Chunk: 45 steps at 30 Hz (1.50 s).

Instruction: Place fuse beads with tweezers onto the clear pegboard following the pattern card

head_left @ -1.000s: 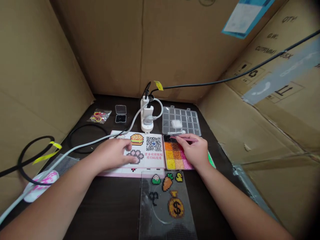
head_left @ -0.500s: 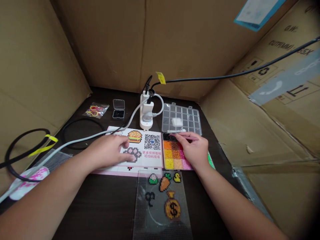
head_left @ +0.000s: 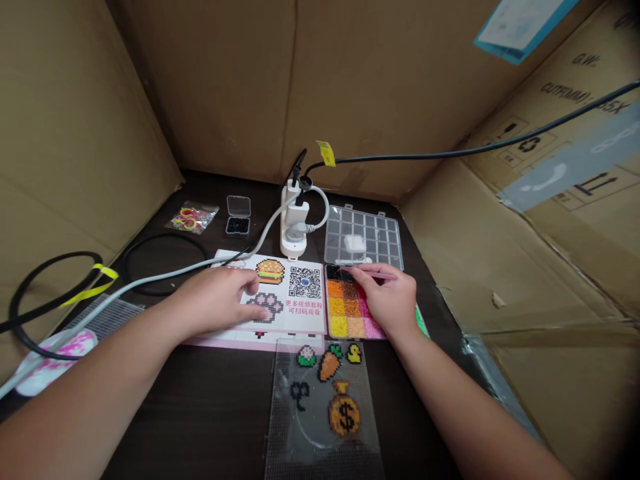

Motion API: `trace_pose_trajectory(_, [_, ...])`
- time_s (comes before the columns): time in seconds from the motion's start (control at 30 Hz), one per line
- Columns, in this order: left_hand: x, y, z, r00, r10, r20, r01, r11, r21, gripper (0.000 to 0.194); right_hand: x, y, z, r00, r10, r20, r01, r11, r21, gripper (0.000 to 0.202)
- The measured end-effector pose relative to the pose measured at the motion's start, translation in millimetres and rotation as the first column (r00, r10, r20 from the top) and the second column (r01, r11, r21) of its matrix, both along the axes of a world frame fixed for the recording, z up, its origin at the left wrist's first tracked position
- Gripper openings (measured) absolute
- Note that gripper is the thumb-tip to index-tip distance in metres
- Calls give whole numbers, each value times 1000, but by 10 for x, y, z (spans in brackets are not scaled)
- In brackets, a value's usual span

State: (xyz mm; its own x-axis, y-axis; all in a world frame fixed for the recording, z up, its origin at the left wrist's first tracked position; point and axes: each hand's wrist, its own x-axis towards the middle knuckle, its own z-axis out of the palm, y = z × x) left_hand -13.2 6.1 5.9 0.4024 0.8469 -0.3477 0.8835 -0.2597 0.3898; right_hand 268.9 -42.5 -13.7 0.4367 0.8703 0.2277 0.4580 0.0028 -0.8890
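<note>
At far left a pink-and-white dish (head_left: 57, 363) sits on the dark worktop (head_left: 165, 413), partly behind the forearm. The left hand (head_left: 217, 300) lies over the pattern sheet (head_left: 307, 325), thumb and fingers apart with nothing between them, the thumb at the printed paw. Just right of that, on the near side, lies a clear pegboard (head_left: 283, 443) bearing bead figures: a carrot, a duck, a money bag and a black curl. Beside the sheet stands the bead tray (head_left: 329, 320), its black beads (head_left: 333, 273) in the far left corner. Over it the right hand (head_left: 394, 303) has its grip clamped on pink tweezers (head_left: 381, 275). The step in hand seems to be picking out a black bead; the next move calls for a light, steady pinch. Whether the tips hold one, I cannot tell.
</note>
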Motion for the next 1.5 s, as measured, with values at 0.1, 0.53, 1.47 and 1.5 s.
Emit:
trace_pose_trajectory(0.1, [-11, 2, -7, 1000, 4, 14, -4, 1000, 2, 46, 3, 2, -5, 1000, 7, -6, -7, 1000, -5, 15])
trace_pose_trajectory(0.53, [-11, 8, -22, 1000, -8, 6, 8, 1000, 7, 48, 0, -74, 112, 999, -51, -1, 51, 998, 40, 17])
trace_pose_trajectory(1.47, [25, -52, 26, 1000, -28, 2, 29, 1000, -6, 56, -260, -1231, 79, 770, 630, -101, -637, 768, -69, 10])
trace_pose_trajectory(1.5, [25, -50, 24, 1000, -30, -4, 30, 1000, -6, 56, -258, -1231, 73, 772, 628, -96, -634, 770, -69, 10])
